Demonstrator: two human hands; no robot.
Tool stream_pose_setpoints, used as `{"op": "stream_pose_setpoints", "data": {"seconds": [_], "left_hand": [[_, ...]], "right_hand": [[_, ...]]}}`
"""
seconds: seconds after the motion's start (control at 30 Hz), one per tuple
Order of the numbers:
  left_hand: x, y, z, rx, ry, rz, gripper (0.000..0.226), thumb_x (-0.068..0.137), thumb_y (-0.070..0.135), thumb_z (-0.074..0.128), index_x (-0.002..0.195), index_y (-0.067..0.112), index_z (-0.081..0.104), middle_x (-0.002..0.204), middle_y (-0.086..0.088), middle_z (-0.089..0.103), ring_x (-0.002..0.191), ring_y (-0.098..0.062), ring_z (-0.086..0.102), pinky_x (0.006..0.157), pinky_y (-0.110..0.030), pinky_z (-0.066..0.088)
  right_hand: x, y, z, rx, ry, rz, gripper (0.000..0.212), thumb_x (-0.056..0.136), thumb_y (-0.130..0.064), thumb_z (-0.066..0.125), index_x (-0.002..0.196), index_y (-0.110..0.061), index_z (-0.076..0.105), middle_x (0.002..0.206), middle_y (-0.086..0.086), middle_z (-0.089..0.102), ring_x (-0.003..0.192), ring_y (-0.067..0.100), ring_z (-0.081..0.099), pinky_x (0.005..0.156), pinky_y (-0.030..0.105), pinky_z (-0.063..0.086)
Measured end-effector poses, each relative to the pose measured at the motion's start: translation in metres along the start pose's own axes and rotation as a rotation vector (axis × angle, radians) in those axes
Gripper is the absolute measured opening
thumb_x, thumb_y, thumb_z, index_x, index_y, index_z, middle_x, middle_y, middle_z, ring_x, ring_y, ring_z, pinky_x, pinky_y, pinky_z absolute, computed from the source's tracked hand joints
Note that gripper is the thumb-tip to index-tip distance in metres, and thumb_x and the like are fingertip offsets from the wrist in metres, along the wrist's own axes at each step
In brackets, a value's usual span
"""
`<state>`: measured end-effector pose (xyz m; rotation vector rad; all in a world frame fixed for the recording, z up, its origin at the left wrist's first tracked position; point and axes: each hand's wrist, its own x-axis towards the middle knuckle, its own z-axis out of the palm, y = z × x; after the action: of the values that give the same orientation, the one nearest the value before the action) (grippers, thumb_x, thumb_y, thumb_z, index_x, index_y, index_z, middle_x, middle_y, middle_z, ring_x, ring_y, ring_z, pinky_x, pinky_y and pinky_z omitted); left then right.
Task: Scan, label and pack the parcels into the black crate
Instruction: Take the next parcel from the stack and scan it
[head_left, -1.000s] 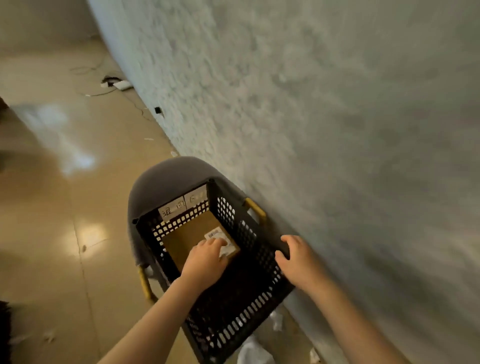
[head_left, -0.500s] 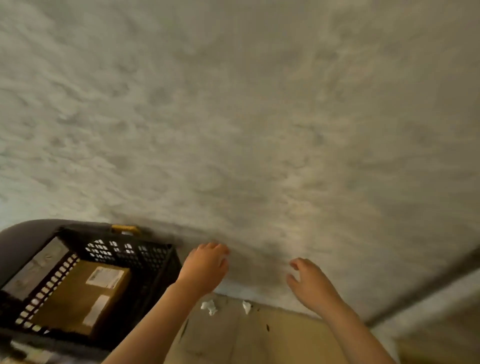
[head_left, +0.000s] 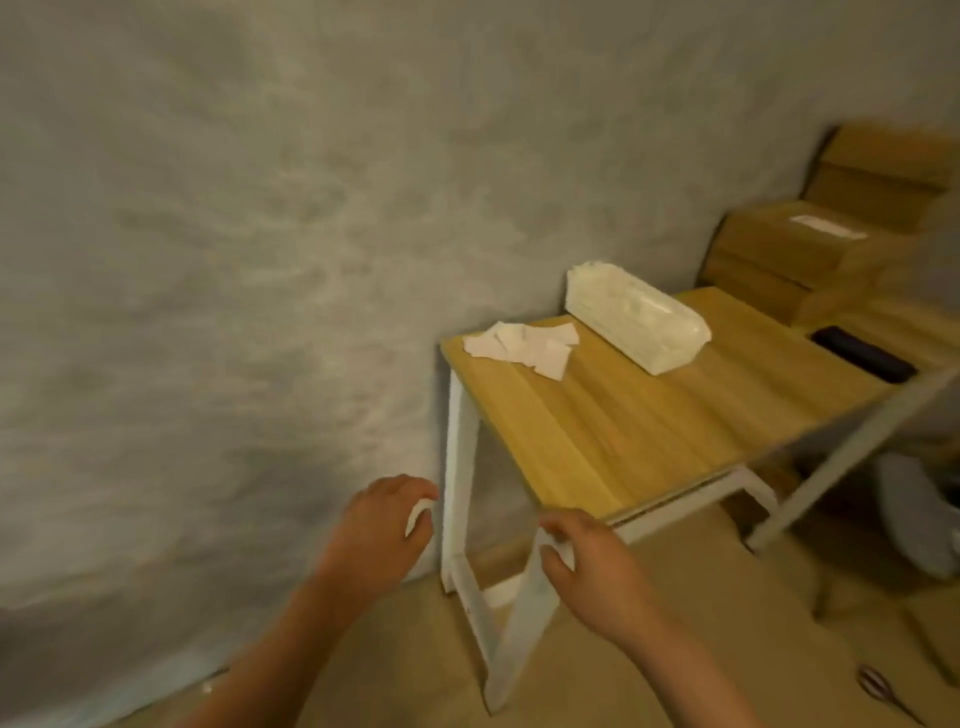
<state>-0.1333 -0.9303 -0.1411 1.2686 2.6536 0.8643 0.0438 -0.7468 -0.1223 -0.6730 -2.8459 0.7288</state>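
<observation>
Progress: crate out of view, count unknown | cardboard boxes (head_left: 795, 244) wait at 2 o'clock on counter (head_left: 613, 415) | left hand (head_left: 379, 540) and right hand (head_left: 592, 566) loosely curled, each apparently holding a white scrap.

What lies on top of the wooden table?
On the table: loose white paper slips at the far-left corner, a white wrapped pack beside them, and a black device on the right. The blur hides any print on them.

A table (head_left: 649, 415) stands against the wall (head_left: 234, 260) at centre right of the frame, with paper slips (head_left: 524, 345) at its far left corner and a wrapped packet (head_left: 634, 317) just right of them. Cardboard boxes (head_left: 810, 244) are stacked behind the table at upper right, a flat device (head_left: 862, 353) lies at its right end, and 2 hands (head_left: 379, 530) hover low before its near corner.
</observation>
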Motion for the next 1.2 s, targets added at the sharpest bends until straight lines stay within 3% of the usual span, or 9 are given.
{"op": "stream_pose_setpoints", "data": {"seconds": [0.17, 0.37, 0.57, 0.67, 0.8, 0.97, 1.1, 1.2], "left_hand": [[0.079, 0.119, 0.055, -0.094, -0.045, 0.22, 0.039, 0.089, 0.045, 0.039, 0.112, 0.03, 0.066, 0.11, 0.014, 0.065, 0.102, -0.006, 0.058, 0.086, -0.027, 0.049], [0.19, 0.23, 0.128, -0.134, -0.064, 0.393, 0.023, 0.096, 0.024, 0.057, 0.117, 0.03, 0.064, 0.111, 0.018, 0.058, 0.103, -0.002, 0.052, 0.087, -0.025, 0.047], [0.308, 0.32, 0.196, -0.158, -0.151, 0.478, 0.024, 0.095, 0.023, 0.059, 0.117, 0.029, 0.063, 0.111, 0.019, 0.056, 0.103, -0.001, 0.053, 0.087, -0.021, 0.045], [0.36, 0.354, 0.223, -0.16, -0.165, 0.478, 0.026, 0.094, 0.023, 0.059, 0.118, 0.03, 0.063, 0.112, 0.015, 0.06, 0.104, -0.008, 0.057, 0.087, -0.029, 0.048], [0.417, 0.384, 0.255, -0.17, -0.177, 0.432, 0.027, 0.093, 0.026, 0.059, 0.119, 0.032, 0.06, 0.116, 0.017, 0.058, 0.104, -0.008, 0.056, 0.082, -0.028, 0.047], [0.483, 0.417, 0.287, -0.24, -0.145, 0.352, 0.027, 0.093, 0.022, 0.06, 0.118, 0.03, 0.059, 0.119, 0.013, 0.059, 0.112, -0.011, 0.055, 0.096, -0.032, 0.046], [0.534, 0.441, 0.307, -0.293, -0.093, 0.251, 0.035, 0.097, 0.029, 0.054, 0.132, 0.029, 0.052, 0.131, 0.012, 0.053, 0.116, -0.008, 0.051, 0.097, -0.03, 0.043], [0.567, 0.458, 0.321, -0.376, 0.013, 0.13, 0.042, 0.099, 0.035, 0.051, 0.141, 0.031, 0.045, 0.137, 0.012, 0.049, 0.124, -0.008, 0.048, 0.105, -0.035, 0.043]], "right_hand": [[-0.019, 0.084, -0.079, 0.046, 0.216, 0.097, 0.023, 0.095, -0.033, 0.051, 0.116, -0.03, 0.061, 0.106, -0.018, 0.057, 0.099, 0.0, 0.054, 0.081, 0.012, 0.042], [0.005, 0.199, -0.158, -0.044, 0.305, 0.199, 0.026, 0.096, -0.037, 0.046, 0.117, -0.029, 0.059, 0.11, -0.013, 0.06, 0.103, 0.002, 0.051, 0.086, 0.02, 0.045], [0.049, 0.318, -0.231, -0.074, 0.365, 0.307, 0.028, 0.096, -0.035, 0.047, 0.121, -0.027, 0.059, 0.11, -0.012, 0.061, 0.101, 0.004, 0.054, 0.088, 0.023, 0.046], [0.072, 0.374, -0.259, -0.063, 0.367, 0.365, 0.025, 0.095, -0.036, 0.049, 0.116, -0.029, 0.06, 0.105, -0.014, 0.06, 0.099, 0.004, 0.053, 0.084, 0.021, 0.046], [0.108, 0.439, -0.3, -0.017, 0.403, 0.425, 0.027, 0.094, -0.032, 0.053, 0.119, -0.025, 0.061, 0.111, -0.008, 0.061, 0.102, 0.007, 0.056, 0.085, 0.021, 0.047], [0.168, 0.518, -0.351, 0.014, 0.436, 0.424, 0.027, 0.093, -0.029, 0.056, 0.119, -0.022, 0.062, 0.112, -0.005, 0.063, 0.101, 0.011, 0.06, 0.085, 0.026, 0.049], [0.23, 0.576, -0.395, 0.013, 0.418, 0.385, 0.031, 0.095, -0.029, 0.054, 0.124, -0.02, 0.059, 0.119, -0.003, 0.059, 0.102, 0.01, 0.055, 0.08, 0.021, 0.039], [0.281, 0.614, -0.427, 0.055, 0.442, 0.329, 0.036, 0.094, -0.03, 0.055, 0.129, -0.021, 0.053, 0.124, -0.003, 0.057, 0.11, 0.013, 0.055, 0.084, 0.023, 0.04]]}}
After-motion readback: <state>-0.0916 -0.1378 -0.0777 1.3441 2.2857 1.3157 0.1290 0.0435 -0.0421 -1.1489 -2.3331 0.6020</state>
